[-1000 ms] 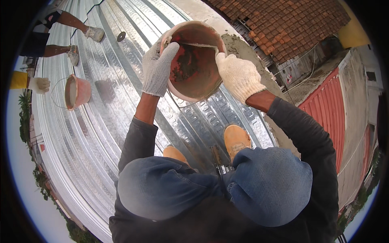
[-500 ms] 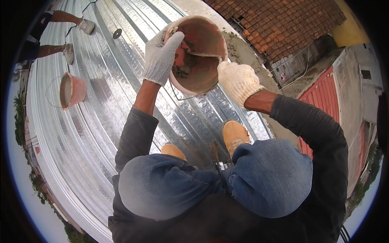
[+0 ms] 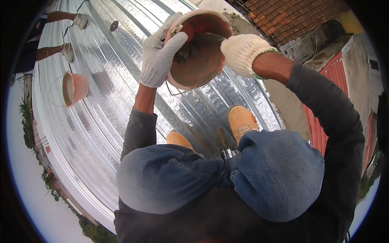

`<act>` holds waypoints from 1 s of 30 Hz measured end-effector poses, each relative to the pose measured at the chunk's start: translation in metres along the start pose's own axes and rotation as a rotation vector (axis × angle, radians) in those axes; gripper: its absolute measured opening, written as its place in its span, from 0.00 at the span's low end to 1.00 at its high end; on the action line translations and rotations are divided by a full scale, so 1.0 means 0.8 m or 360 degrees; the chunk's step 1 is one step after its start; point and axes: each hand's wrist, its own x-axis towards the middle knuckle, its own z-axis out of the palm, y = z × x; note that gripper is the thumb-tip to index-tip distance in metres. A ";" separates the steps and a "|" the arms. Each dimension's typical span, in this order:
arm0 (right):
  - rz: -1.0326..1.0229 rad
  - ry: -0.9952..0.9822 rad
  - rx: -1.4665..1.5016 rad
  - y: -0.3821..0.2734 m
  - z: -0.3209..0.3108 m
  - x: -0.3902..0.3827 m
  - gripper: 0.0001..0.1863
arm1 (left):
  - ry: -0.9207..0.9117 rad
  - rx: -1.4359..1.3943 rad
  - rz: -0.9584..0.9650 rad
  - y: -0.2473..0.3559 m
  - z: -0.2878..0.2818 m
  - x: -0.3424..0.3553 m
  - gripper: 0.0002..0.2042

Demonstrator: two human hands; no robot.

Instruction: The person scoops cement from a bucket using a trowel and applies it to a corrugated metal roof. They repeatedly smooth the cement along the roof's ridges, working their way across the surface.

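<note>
— What's closest to the camera?

— The person's own knees in blue denim (image 3: 227, 182), filling the 6 o'clock part of the view. Just beyond them are two tan boots (image 3: 242, 121) planted on the corrugated metal roof (image 3: 101, 133).

— And the hands?

— Both are raised toward 12 o'clock, in pale knit work gloves. The left hand (image 3: 159, 54) has its grip clenched over the near rim of a reddish bucket (image 3: 198, 48), thumb hooked over the edge, fingers down the outer wall. The right hand (image 3: 243, 52) is pressed against the bucket's rim at its 3 o'clock side; I cannot tell whether its grip is closed on anything, since the fingers are hidden inside the glove's bulk.

— How does the bucket sit?

— Tilted, its mouth turned toward the camera, with dark wet material (image 3: 190, 52) showing inside. A wire handle (image 3: 178, 90) hangs below it.

— Farther out?

— At 9 o'clock a second pink bucket (image 3: 75, 88) stands on the roof. Toward 11 o'clock another person's legs and shoes (image 3: 67, 52) are on the sheets. At 1 o'clock lies a red tiled roof (image 3: 300, 16).
</note>
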 end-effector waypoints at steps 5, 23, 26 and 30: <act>-0.0029 -0.0020 0.0119 -0.017 0.032 0.006 0.17 | 0.0061 -0.0107 -0.0009 -0.015 -0.021 -0.001 0.28; 0.0003 -0.0255 0.2445 -0.058 0.119 -0.027 0.21 | 0.0330 -0.0330 -0.0099 -0.022 -0.034 -0.013 0.28; -0.0014 -0.0240 0.2588 -0.047 0.127 -0.048 0.20 | 0.0335 -0.0437 -0.0154 -0.032 -0.036 -0.013 0.26; 0.0064 -0.0200 0.2613 -0.028 0.128 -0.100 0.21 | 0.0349 -0.0538 -0.0195 -0.042 -0.036 -0.021 0.25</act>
